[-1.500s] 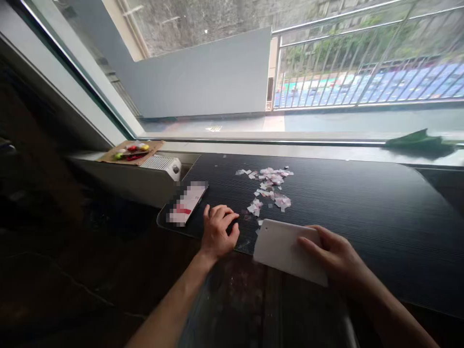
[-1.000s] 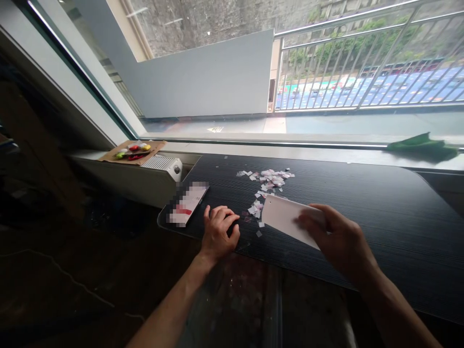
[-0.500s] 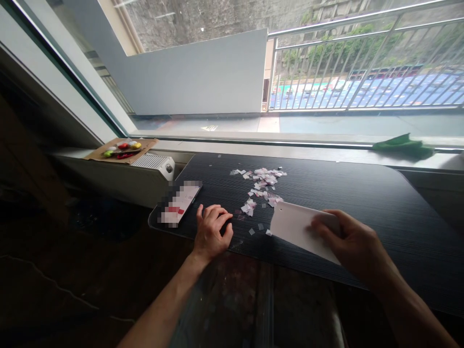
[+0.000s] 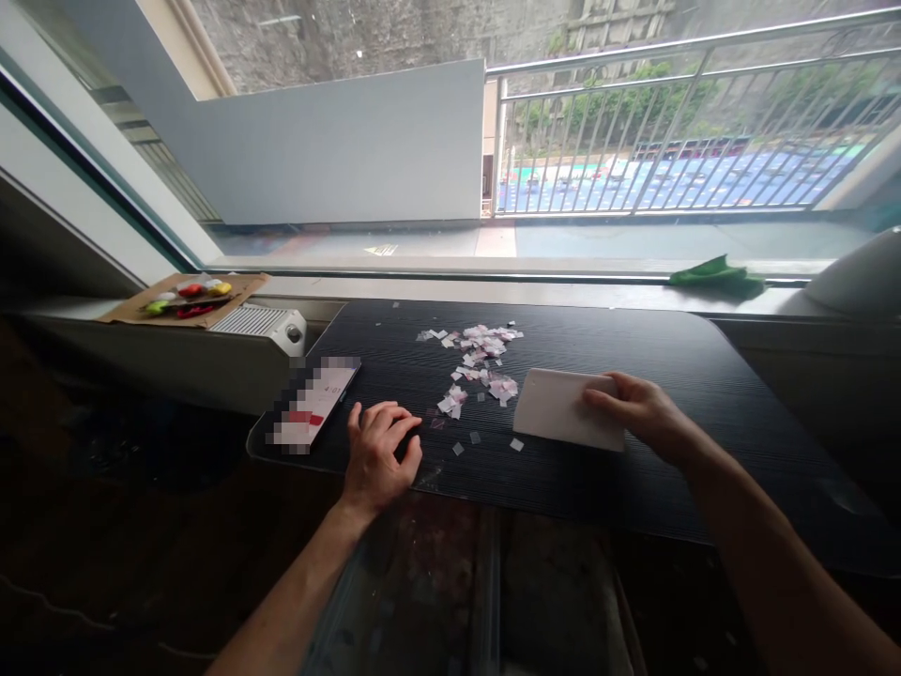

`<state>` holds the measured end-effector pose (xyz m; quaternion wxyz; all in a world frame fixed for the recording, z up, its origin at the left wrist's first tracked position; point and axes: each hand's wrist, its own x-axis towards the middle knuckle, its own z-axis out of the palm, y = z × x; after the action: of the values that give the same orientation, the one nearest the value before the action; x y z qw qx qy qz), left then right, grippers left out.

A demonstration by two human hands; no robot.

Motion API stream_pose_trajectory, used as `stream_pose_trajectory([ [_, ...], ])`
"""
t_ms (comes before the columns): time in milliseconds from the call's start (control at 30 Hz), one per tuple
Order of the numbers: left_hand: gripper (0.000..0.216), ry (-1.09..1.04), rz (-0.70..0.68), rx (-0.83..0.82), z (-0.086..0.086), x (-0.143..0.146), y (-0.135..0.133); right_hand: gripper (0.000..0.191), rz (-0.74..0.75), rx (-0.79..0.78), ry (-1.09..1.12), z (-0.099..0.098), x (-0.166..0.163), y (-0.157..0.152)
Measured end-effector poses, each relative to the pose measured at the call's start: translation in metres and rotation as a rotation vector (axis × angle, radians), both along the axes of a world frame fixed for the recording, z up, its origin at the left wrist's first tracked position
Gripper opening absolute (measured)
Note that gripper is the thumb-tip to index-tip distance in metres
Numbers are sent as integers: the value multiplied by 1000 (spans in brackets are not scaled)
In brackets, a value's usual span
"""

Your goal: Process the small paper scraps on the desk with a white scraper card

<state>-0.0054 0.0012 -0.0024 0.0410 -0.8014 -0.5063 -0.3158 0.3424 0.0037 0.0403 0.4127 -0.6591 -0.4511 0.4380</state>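
Note:
In my right hand [image 4: 644, 408] is a pale, flat piece of card [image 4: 553, 408], gripped at its right end between thumb and fingers. Its left edge stands close to a scattered heap of small paper scraps [image 4: 485, 345], white and pinkish, on the dark tabletop [image 4: 605, 343]. A single white scrap [image 4: 516, 445] lies just below the card's lower left corner. My left hand [image 4: 380, 451] rests at the table's near edge, fingers curved and apart, holding nothing. To its left lies a phone [image 4: 316, 404], its lit screen partly pixelated.
Behind the table runs a window sill [image 4: 493, 288] with a crumpled green cloth [image 4: 718, 275] on it. At the left, a brown cardboard sheet [image 4: 130, 308] carries red, yellow and green items beside a white heater [image 4: 260, 324]. A railing [image 4: 676, 141] stands outside the glass.
The whole view has shifted, so the table sits further left. My right hand has moved the card up and away from me, turning it more level. My left hand keeps its pose.

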Motion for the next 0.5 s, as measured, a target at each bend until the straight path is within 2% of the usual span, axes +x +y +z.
stream_pose_trajectory([
  [200,17,9,1,3,1,0,-1,35,171,-107,33,1,-5,1],
  [500,18,17,-5,12,1,-1,0,36,294,-182,62,0,1,-11],
])
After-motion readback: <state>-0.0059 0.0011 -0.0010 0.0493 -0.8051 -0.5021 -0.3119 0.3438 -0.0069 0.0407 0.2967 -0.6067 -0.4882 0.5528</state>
